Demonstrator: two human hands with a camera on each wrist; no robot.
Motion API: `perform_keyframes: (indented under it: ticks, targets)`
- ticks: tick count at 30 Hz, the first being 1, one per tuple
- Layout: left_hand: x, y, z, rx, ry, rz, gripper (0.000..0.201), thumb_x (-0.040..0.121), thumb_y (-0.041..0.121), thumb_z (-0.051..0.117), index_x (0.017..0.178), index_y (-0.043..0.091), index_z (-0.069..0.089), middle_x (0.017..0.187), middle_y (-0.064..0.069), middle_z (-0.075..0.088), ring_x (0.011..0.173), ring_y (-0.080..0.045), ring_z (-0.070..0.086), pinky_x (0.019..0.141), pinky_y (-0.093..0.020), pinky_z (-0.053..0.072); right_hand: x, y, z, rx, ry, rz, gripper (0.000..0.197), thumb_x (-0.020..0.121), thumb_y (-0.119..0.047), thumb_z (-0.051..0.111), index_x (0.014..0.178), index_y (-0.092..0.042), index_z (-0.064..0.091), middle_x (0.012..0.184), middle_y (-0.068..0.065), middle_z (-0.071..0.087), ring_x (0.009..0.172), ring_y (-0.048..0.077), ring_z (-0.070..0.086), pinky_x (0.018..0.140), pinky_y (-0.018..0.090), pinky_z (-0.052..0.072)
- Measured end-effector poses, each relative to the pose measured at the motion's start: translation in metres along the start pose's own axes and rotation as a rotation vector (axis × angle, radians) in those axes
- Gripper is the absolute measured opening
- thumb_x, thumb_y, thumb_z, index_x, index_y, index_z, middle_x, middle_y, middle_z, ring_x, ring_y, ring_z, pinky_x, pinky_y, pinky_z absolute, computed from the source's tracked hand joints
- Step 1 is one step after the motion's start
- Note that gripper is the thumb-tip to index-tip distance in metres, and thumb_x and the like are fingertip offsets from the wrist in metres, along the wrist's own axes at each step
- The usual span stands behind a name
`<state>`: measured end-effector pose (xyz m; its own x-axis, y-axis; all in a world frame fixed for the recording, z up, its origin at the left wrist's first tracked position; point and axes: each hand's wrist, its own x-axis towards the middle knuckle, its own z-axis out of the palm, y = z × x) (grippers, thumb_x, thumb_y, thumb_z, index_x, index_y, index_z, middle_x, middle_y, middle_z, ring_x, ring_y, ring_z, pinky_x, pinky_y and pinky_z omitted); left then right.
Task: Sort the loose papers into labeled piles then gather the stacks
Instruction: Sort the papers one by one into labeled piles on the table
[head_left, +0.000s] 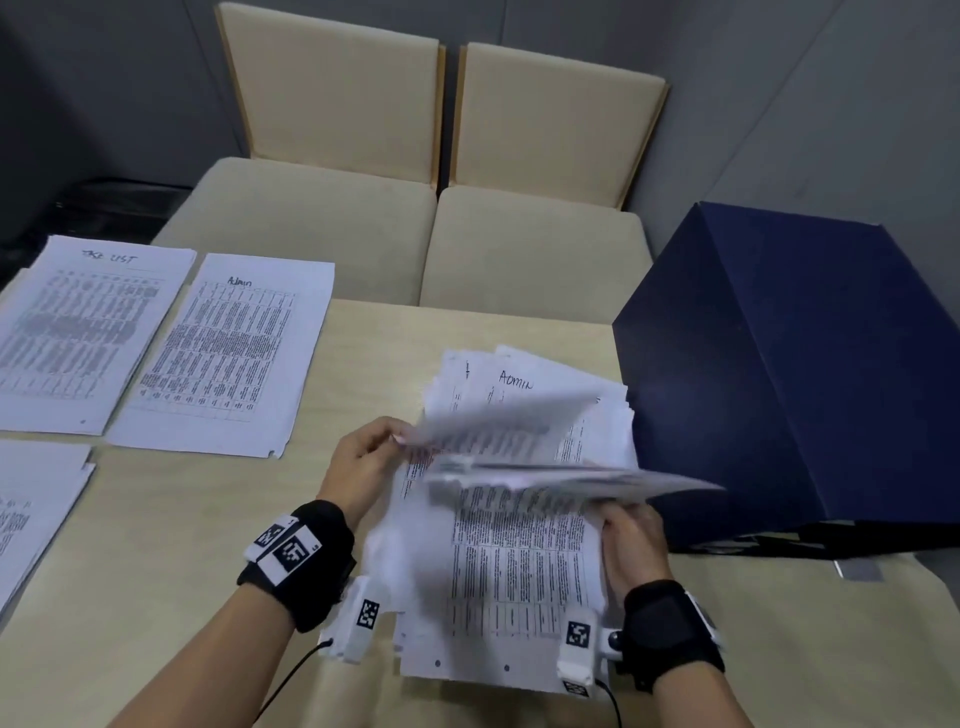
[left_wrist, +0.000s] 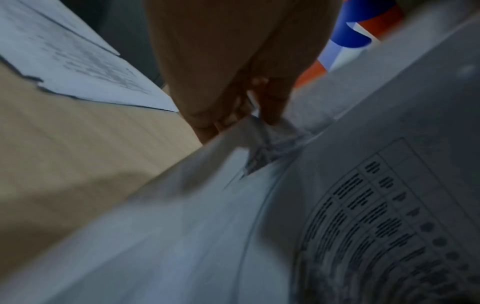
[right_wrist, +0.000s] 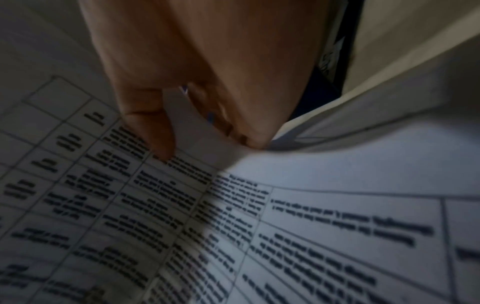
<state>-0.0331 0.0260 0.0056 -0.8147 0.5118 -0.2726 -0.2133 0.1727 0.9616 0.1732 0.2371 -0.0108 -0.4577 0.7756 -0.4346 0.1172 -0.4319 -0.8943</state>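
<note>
The loose papers (head_left: 511, 566) lay as an untidy heap on the tan table (head_left: 171, 545), between the 2 hands and just left of a dark blue box (head_left: 810, 374). The heap's long axis ran from the near edge toward the chairs (head_left: 415, 208), leaning slightly right, with punched holes at the near end and a handwritten "Admin" at the far end.

The left hand (head_left: 363, 460) pinched the left edge of a lifted sheet (head_left: 498, 426), thumb against curled fingers (left_wrist: 272, 107); that sheet was blurred and fanned out toward the right. The right hand (head_left: 631, 540) held the right side of a lifted bundle (head_left: 597, 475), its thumb (right_wrist: 155, 131) on the printed table and its fingers under the paper.

To the left lay 2 sorted piles side by side, long axes pointing away: the Admin pile (head_left: 228, 358) and another pile (head_left: 88, 332) with an unclear handwritten heading. A third pile (head_left: 36, 509) sat nearer, at the left edge.
</note>
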Motion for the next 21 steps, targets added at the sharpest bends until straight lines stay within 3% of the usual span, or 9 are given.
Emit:
perform_keyframes:
  ticks: [3, 5, 7, 10, 13, 15, 16, 18, 21]
  targets:
    - [-0.006, 0.007, 0.003, -0.056, -0.175, -0.068, 0.027, 0.086, -0.014, 0.038, 0.082, -0.003, 0.062, 0.108, -0.005, 0.074, 0.104, -0.020, 0.066, 0.082, -0.026, 0.049, 0.001, 0.001, 0.002, -0.054, -0.130, 0.060, 0.031, 0.094, -0.013, 0.059, 0.123, -0.011, 0.068, 0.125, 0.001, 0.069, 0.117, 0.015, 0.063, 0.101, 0.036, 0.046]
    - [-0.008, 0.006, 0.000, -0.063, -0.233, -0.065, 0.039, 0.081, -0.021, 0.034, 0.097, -0.004, 0.064, 0.113, -0.004, 0.073, 0.096, -0.014, 0.069, 0.069, -0.016, 0.050, 0.001, 0.000, 0.001, -0.155, -0.163, 0.147, 0.035, 0.097, -0.024, 0.057, 0.125, -0.006, 0.065, 0.109, 0.001, 0.075, 0.103, 0.019, 0.068, 0.099, 0.044, 0.048]
    - [-0.012, 0.006, -0.004, -0.003, -0.280, -0.030, 0.058, 0.073, -0.027, 0.033, 0.110, 0.004, 0.064, 0.120, 0.002, 0.070, 0.095, -0.007, 0.067, 0.064, -0.013, 0.048, -0.004, -0.003, 0.000, -0.213, -0.103, 0.235, 0.031, 0.104, -0.006, 0.038, 0.128, 0.004, 0.055, 0.110, 0.011, 0.073, 0.082, 0.012, 0.065, 0.090, 0.037, 0.052]
    - [-0.017, 0.011, -0.008, 0.084, -0.327, 0.001, 0.061, 0.063, -0.011, 0.047, 0.115, 0.013, 0.066, 0.116, 0.005, 0.070, 0.105, -0.006, 0.063, 0.068, -0.015, 0.045, -0.005, -0.013, 0.005, -0.197, 0.025, 0.128, 0.039, 0.101, 0.009, 0.036, 0.139, 0.008, 0.043, 0.141, 0.025, 0.051, 0.092, 0.019, 0.058, 0.068, 0.013, 0.050]
    - [-0.020, 0.034, 0.006, 0.152, -0.275, 0.113, 0.037, 0.073, 0.013, 0.060, 0.109, 0.018, 0.068, 0.098, 0.004, 0.073, 0.090, -0.004, 0.066, 0.076, -0.021, 0.052, -0.012, -0.041, 0.025, -0.092, -0.105, -0.069, 0.037, 0.090, 0.004, 0.063, 0.125, -0.008, 0.058, 0.124, 0.020, 0.066, 0.110, 0.030, 0.065, 0.088, 0.033, 0.054]
    - [-0.021, 0.056, 0.024, 0.144, -0.141, 0.234, 0.010, 0.089, 0.013, 0.060, 0.092, 0.017, 0.069, 0.084, 0.010, 0.072, 0.080, 0.001, 0.064, 0.075, -0.021, 0.051, -0.019, -0.064, 0.037, -0.097, -0.160, -0.152, 0.025, 0.092, -0.009, 0.067, 0.116, -0.010, 0.061, 0.114, 0.001, 0.073, 0.107, 0.015, 0.067, 0.094, 0.033, 0.051]
    - [-0.024, 0.070, 0.034, 0.068, -0.058, 0.231, 0.011, 0.094, 0.017, 0.063, 0.085, 0.017, 0.069, 0.079, 0.011, 0.072, 0.076, 0.000, 0.065, 0.072, -0.020, 0.051, -0.023, -0.078, 0.041, -0.140, -0.155, -0.212, 0.009, 0.094, -0.015, 0.066, 0.101, -0.012, 0.063, 0.098, -0.011, 0.074, 0.094, 0.001, 0.067, 0.089, 0.024, 0.049]
    - [-0.025, 0.099, 0.049, -0.161, 0.060, 0.215, 0.011, 0.091, 0.027, 0.068, 0.086, 0.019, 0.072, 0.080, 0.007, 0.074, 0.076, -0.007, 0.069, 0.069, -0.022, 0.055, -0.032, -0.104, 0.051, -0.205, -0.057, -0.398, 0.026, 0.095, -0.023, 0.065, 0.075, -0.018, 0.049, 0.066, -0.022, 0.058, 0.064, -0.011, 0.051, 0.071, 0.014, 0.043]
    - [-0.024, 0.123, 0.062, -0.347, 0.105, 0.324, 0.027, 0.085, 0.025, 0.075, 0.109, 0.014, 0.069, 0.103, -0.001, 0.075, 0.095, -0.014, 0.070, 0.080, -0.025, 0.057, -0.044, -0.124, 0.058, -0.156, 0.052, -0.596, 0.037, 0.097, -0.025, 0.061, 0.070, -0.022, 0.036, 0.063, -0.017, 0.041, 0.054, -0.007, 0.039, 0.057, 0.009, 0.035]
